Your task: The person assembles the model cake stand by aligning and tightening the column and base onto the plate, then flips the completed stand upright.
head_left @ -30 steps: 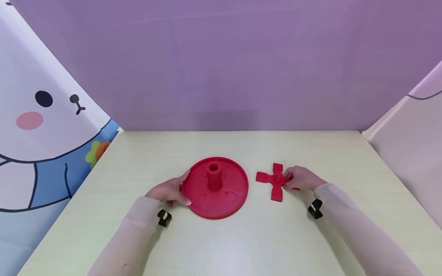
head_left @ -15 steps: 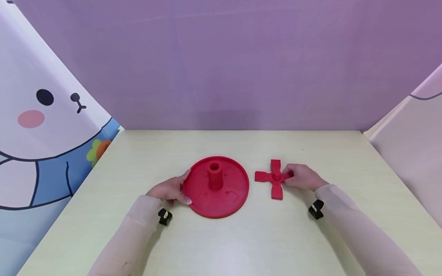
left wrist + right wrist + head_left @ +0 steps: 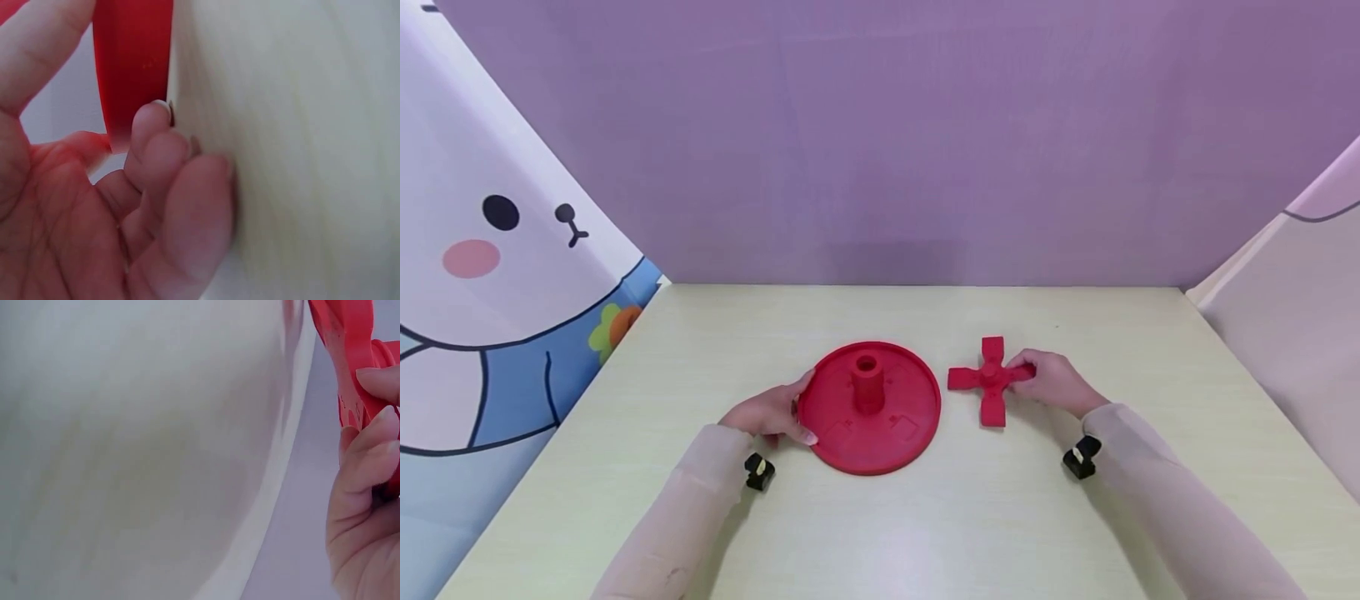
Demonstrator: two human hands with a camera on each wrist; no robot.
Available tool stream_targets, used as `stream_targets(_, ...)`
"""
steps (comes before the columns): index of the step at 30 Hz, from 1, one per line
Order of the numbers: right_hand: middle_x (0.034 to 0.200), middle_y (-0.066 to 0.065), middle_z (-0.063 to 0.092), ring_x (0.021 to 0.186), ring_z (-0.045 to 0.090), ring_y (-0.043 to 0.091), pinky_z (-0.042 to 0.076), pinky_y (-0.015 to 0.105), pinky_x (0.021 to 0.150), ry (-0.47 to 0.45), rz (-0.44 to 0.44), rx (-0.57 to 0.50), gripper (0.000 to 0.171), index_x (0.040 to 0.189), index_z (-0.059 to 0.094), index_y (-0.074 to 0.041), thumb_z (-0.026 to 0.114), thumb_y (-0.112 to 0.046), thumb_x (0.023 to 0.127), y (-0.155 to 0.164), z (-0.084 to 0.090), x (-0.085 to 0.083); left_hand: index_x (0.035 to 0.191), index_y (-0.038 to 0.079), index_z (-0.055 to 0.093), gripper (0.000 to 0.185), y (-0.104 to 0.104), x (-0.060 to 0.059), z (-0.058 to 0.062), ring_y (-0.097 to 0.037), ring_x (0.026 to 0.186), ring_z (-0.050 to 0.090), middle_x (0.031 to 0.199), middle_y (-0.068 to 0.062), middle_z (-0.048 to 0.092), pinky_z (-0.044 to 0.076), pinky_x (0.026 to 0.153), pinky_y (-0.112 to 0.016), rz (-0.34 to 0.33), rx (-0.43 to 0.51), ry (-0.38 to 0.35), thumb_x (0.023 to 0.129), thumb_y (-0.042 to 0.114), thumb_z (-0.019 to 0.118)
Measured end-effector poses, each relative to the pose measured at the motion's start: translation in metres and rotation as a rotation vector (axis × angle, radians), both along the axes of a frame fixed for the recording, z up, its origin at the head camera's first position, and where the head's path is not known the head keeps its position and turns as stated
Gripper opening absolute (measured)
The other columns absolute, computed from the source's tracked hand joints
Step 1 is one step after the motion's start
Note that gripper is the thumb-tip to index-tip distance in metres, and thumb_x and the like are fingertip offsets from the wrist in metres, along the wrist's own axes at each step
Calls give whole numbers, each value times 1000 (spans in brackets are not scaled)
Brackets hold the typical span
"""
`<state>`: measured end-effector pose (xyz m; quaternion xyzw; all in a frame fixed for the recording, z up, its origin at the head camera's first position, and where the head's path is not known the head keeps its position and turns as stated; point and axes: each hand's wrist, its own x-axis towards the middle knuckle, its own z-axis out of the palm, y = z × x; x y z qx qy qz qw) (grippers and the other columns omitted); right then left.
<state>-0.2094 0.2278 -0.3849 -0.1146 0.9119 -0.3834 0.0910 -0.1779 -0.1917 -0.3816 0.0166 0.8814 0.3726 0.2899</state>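
A round red disc [image 3: 850, 442] with a raised rim lies on the table, its hollow post [image 3: 868, 387] upright near the centre. My left hand [image 3: 766, 412] holds the disc by its left edge, thumb at the near side and index finger farther back. The left wrist view shows the rim [image 3: 134, 69] beside the fingers, with the other fingertips curled against the tabletop. Right of the disc, my right hand [image 3: 1054, 382] pinches one arm of a red four-armed cross piece [image 3: 992, 377]. In the right wrist view, the cross piece [image 3: 353, 337] shows above the table surface.
The pale wooden tabletop [image 3: 880, 542] carries both red parts. A purple backdrop [image 3: 880, 150] rises behind its far edge. Printed cloth with a cartoon animal [image 3: 512, 292] hangs on the left, and a pale cloth [image 3: 1292, 308] on the right. Black cameras sit at both wrists.
My right hand has tightened its pinch on the cross piece's right arm and moved it slightly left and away from me. The disc and left hand stay in place.
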Motion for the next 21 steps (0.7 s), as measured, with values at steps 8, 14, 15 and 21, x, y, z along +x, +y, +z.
stream_targets(8, 80, 6, 61, 54, 51, 17, 46, 27, 52, -21, -26, -79, 27, 109, 63, 3, 66, -4, 83, -8, 3, 4, 155, 18, 14, 113, -1, 0, -1, -22, 65, 49, 107, -14, 50, 46, 56, -29, 14, 30, -6, 68, 19, 87)
stream_targets(14, 75, 4, 62, 56, 54, 18, 48, 29, 57, 1, -59, -104, 29, 111, 63, 4, 68, -5, 84, -15, 5, 9, 155, 17, 15, 113, 0, 0, -1, -22, 63, 49, 108, -14, 50, 45, 55, -28, 12, 25, -2, 68, 18, 87)
stream_targets(15, 75, 5, 62, 57, 54, 18, 48, 29, 57, 12, -68, -106, 29, 111, 63, 3, 68, -5, 84, -16, 6, 10, 155, 17, 15, 113, 0, 0, -1, -22, 63, 49, 107, -14, 50, 45, 55, -28, 13, 25, -3, 68, 18, 87)
stream_targets(21, 78, 8, 64, 58, 56, 18, 48, 29, 58, 65, -122, -124, 29, 111, 63, 3, 69, -4, 83, -25, 8, 12, 155, 18, 15, 112, 0, 1, -1, -22, 64, 49, 107, -14, 50, 45, 56, -29, 13, 27, 0, 69, 18, 86)
